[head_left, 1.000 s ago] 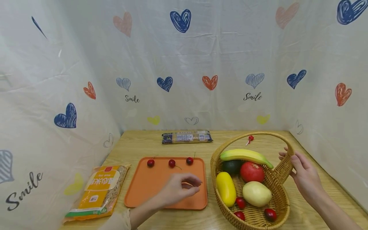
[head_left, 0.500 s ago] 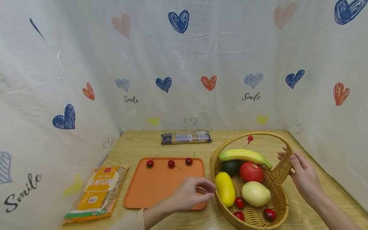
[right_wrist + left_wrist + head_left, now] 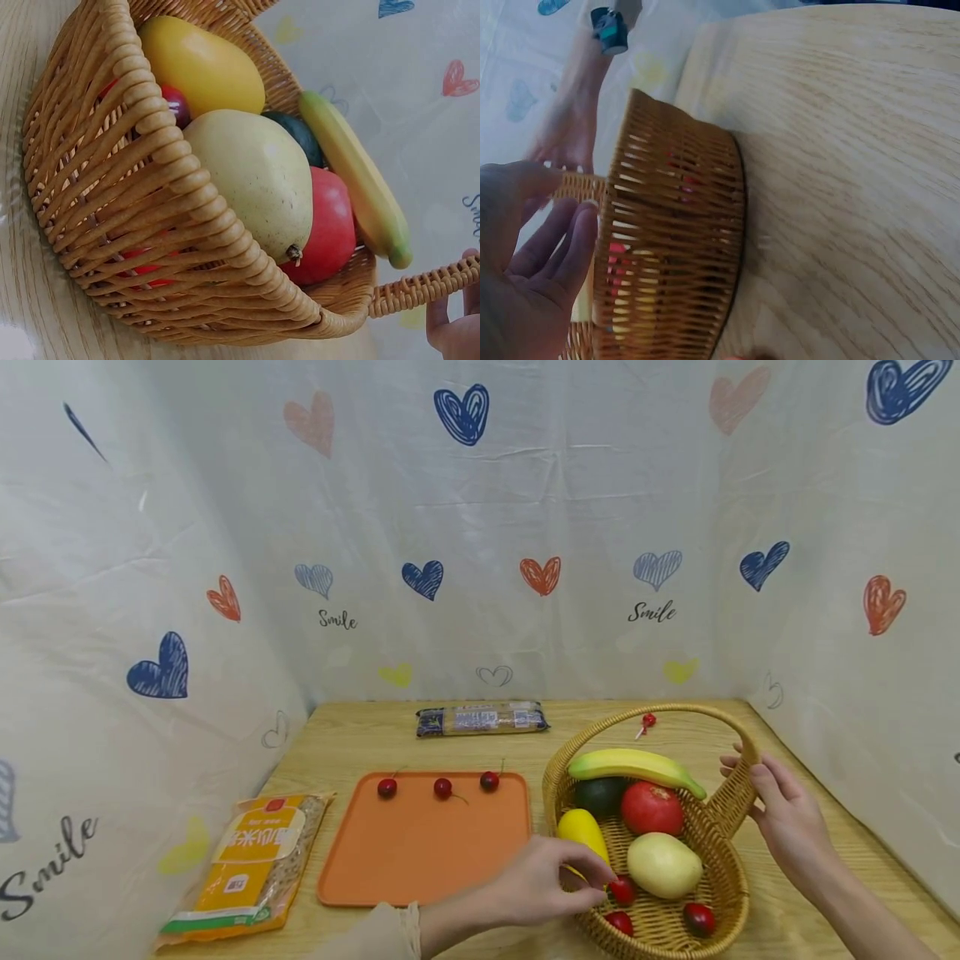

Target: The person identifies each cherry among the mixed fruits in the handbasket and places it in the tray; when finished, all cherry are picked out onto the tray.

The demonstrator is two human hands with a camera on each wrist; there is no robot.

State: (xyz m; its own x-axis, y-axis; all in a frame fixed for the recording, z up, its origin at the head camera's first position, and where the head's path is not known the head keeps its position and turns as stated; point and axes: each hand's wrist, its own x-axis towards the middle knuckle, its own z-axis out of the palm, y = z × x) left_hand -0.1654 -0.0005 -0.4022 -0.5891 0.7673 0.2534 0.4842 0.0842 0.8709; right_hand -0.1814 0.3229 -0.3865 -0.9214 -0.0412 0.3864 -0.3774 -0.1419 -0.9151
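My left hand (image 3: 551, 881) reaches over the near left rim of the wicker basket (image 3: 738, 868). Its thumb and index fingertips are beside a small red fruit (image 3: 622, 890), with a gap between them in the left wrist view; contact is unclear. Two similar fruits, one at the front (image 3: 619, 922) and one to the right (image 3: 699, 919), lie in the basket. With it are a yellow mango-like fruit (image 3: 582, 833), a pale pear-like fruit (image 3: 247, 180), a red pomegranate (image 3: 651, 808), a dark green fruit (image 3: 600, 797) and a banana (image 3: 633, 766). My right hand (image 3: 795, 822) holds the handle's right side.
Left of the basket lies an orange tray (image 3: 420, 852) with three stemmed cherries, the middle one (image 3: 443, 788) among them. A yellow grain bag (image 3: 251, 868) is at far left. At the back are a long packet (image 3: 480, 718) and a red lollipop (image 3: 648, 721).
My left hand has moved right, from above the tray to inside the basket's left side, beside the small red fruit. My right hand stays on the handle.
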